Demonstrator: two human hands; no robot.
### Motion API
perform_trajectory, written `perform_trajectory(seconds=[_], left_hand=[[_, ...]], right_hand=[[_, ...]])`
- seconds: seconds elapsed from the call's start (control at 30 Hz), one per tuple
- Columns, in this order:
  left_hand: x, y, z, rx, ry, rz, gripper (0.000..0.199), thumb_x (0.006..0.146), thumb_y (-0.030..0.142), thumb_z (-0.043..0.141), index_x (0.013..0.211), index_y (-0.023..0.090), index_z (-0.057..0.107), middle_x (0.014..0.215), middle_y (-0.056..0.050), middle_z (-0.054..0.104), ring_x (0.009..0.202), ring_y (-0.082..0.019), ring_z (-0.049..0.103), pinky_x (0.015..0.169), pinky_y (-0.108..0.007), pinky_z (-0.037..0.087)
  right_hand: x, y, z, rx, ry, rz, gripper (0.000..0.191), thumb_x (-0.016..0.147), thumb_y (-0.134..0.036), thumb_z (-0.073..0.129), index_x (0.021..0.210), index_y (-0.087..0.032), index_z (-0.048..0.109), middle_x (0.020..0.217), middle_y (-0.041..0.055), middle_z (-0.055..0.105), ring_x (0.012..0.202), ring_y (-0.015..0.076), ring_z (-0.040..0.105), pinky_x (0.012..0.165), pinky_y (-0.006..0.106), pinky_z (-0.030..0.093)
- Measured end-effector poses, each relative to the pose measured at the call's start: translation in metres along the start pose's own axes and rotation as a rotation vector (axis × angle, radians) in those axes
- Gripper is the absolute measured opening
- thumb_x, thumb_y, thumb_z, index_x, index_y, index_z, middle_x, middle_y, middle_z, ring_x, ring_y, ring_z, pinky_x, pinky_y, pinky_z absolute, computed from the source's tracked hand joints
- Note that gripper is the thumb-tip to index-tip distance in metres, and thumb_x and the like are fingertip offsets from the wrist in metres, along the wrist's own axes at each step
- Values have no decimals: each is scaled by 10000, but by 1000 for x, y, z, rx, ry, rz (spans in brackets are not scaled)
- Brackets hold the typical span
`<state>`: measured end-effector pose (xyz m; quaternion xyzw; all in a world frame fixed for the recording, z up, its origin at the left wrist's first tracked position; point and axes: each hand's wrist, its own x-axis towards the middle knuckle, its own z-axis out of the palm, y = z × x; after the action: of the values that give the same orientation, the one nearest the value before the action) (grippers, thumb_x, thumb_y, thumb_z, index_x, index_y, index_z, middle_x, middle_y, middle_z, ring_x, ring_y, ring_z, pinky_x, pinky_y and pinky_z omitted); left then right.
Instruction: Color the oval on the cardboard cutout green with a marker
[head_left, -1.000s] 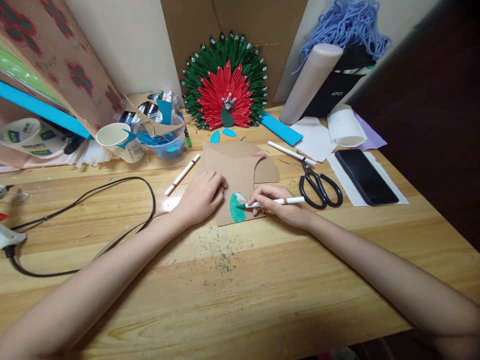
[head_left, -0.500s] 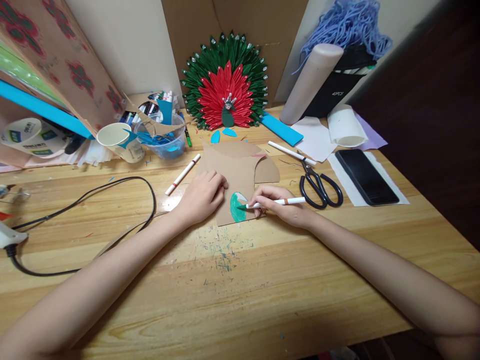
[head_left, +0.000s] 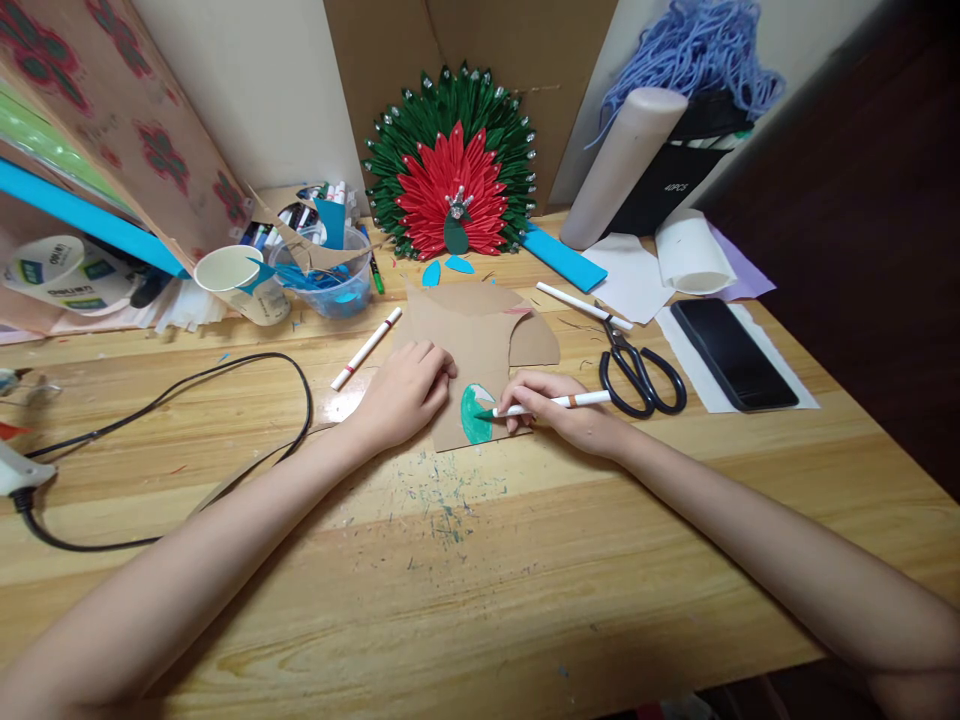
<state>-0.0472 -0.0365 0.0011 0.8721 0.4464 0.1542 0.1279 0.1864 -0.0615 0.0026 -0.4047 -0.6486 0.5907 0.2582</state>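
Note:
A piece of brown cardboard [head_left: 472, 340] lies flat on the table in front of me. My left hand [head_left: 407, 392] rests on its left side with the fingers curled and pressed against it. Between the thumb and fingers of my right hand [head_left: 555, 408] is a white marker pen [head_left: 591, 399] with a brown band. Its green tip touches a rounded drawn shape [head_left: 474, 418] near the cardboard's front edge. Most of that shape is coloured green, with a paler bit at its upper right. Another marker [head_left: 366, 349], white with a dark red band, lies left of the cardboard.
Black-handled scissors [head_left: 637, 375] and a phone [head_left: 735, 353] lie to the right. A paper cup [head_left: 240, 285] and a plastic tub of blue scraps [head_left: 341, 295] stand at the back left. A green and red peacock craft [head_left: 450, 165] stands behind. A black cable [head_left: 300, 380] loops at left.
Almost nothing differs. Both hands and the marker tip stay at nearly the same spots on the cardboard.

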Motion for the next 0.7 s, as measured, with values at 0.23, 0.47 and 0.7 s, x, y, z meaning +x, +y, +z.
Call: perform_trajectory(seconds=[0.23, 0.47, 0.7], left_hand=[[0, -1, 0, 3, 5, -3, 132, 894, 193, 381, 912, 182, 511, 905, -52, 579, 861, -170, 511, 762, -317, 406], [0, 0, 1, -1, 2, -3, 132, 891, 189, 382, 914, 182, 512, 910, -55, 580, 866, -172, 514, 765, -318, 408], [0, 0, 1, 6, 3, -4, 128, 891, 188, 388, 918, 181, 513, 914, -56, 579, 870, -172, 515, 765, -316, 407]], right_hand=[[0, 3, -1, 19, 3, 17, 286, 914, -426, 502, 875, -173, 629, 786, 36, 667, 749, 137, 640, 683, 265, 493], [0, 1, -3, -6, -41, -19, 277, 907, -401, 524, 865, -156, 646, 719, 18, 641, 676, 121, 623, 651, 257, 484], [-1, 1, -3, -4, -61, -15, 269, 898, -394, 543, 838, -149, 638, 698, 14, 642, 647, 114, 624, 633, 251, 473]])
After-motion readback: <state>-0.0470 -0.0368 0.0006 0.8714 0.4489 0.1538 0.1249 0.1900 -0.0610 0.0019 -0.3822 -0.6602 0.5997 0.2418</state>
